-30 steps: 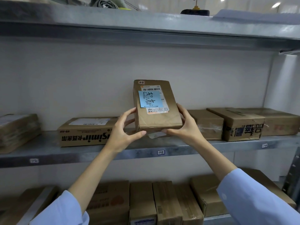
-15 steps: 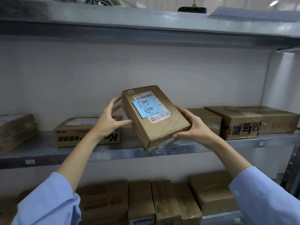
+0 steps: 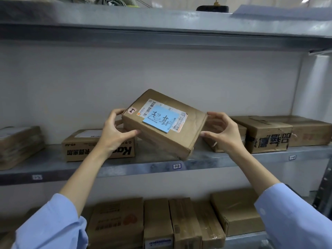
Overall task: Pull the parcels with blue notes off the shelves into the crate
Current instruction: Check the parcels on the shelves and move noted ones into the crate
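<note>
Parcel: I hold the brown cardboard parcel [image 3: 181, 139] in the air in front of the middle shelf [image 3: 206, 163], clear of its surface. It is tilted, with its near right corner dipping lowest, down in front of the shelf edge.
Blue note: the blue note [image 3: 160, 120] is stuck on the parcel's upper face, partly over a white shipping label, and has dark handwriting on it.
Left hand: my left hand [image 3: 115, 133] grips the parcel's left end, with the thumb pressed across the near side and the fingers curled over the far edge.
Right hand: my right hand [image 3: 222, 133] clasps the right end, with the thumb tip against the lower side and the curved fingertips at the upper right corner.
Sleeves: light blue cuffs [image 3: 53, 223] sit pushed back on both forearms.
Middle shelf: a printed box [image 3: 80, 146] lies just behind my left wrist. A taped box with bold black characters [image 3: 267, 135] sits to the right of my right hand, and another box is partly hidden behind that hand. A wrapped parcel [image 3: 19, 142] lies at the far left. A small white tag [image 3: 177, 166] sits on the shelf edge below the held parcel.
Lower shelf: a row of brown boxes [image 3: 158, 218] stands side by side.
Top shelf: the grey metal top shelf [image 3: 161, 20] runs overhead. The things on it are too cropped to identify.
</note>
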The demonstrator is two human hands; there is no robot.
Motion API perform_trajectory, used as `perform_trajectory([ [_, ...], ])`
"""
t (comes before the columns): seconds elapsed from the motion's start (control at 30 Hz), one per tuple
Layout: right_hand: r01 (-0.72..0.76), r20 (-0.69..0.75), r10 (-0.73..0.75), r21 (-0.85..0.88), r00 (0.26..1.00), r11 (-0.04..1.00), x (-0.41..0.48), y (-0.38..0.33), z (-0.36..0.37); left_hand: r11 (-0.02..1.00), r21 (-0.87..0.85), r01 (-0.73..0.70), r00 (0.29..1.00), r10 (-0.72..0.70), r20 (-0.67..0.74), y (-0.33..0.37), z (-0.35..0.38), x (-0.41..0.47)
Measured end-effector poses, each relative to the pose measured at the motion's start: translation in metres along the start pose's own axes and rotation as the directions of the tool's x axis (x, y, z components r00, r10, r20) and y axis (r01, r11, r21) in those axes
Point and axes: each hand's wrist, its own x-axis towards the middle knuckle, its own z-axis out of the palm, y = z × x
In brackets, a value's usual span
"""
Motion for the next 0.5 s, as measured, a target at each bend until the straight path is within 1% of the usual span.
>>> perform_trajectory([
  [0.07,-0.006,-0.071,0.009,0.044,0.997,0.999,0.001,0.002,0.001,1.0,-0.009,-0.028,0.999,0.027,-0.03,0.003,0.001,-0.005],
  [0.13,-0.01,-0.092,0.015,0.06,0.996,0.998,0.001,0.001,0.003,0.999,-0.022,-0.044,0.998,0.043,-0.055,0.003,0.001,-0.009],
  [0.23,-0.006,-0.048,0.008,0.043,0.999,0.999,0.0,-0.002,0.008,0.998,-0.032,-0.052,0.996,0.049,-0.079,0.002,0.003,-0.015],
  [0.33,-0.006,0.028,0.005,0.04,1.0,0.999,0.0,-0.003,0.012,0.998,0.011,-0.061,0.993,0.062,-0.104,0.002,0.005,-0.021],
  [0.43,-0.075,0.089,0.064,0.13,0.994,0.989,-0.003,-0.006,0.016,0.997,0.06,-0.058,0.992,0.064,-0.107,0.003,0.008,-0.029],
  [0.5,-0.114,0.094,0.099,0.166,0.991,0.98,-0.006,-0.006,0.018,0.996,0.08,-0.046,0.992,0.055,-0.115,0.004,0.01,-0.034],
])
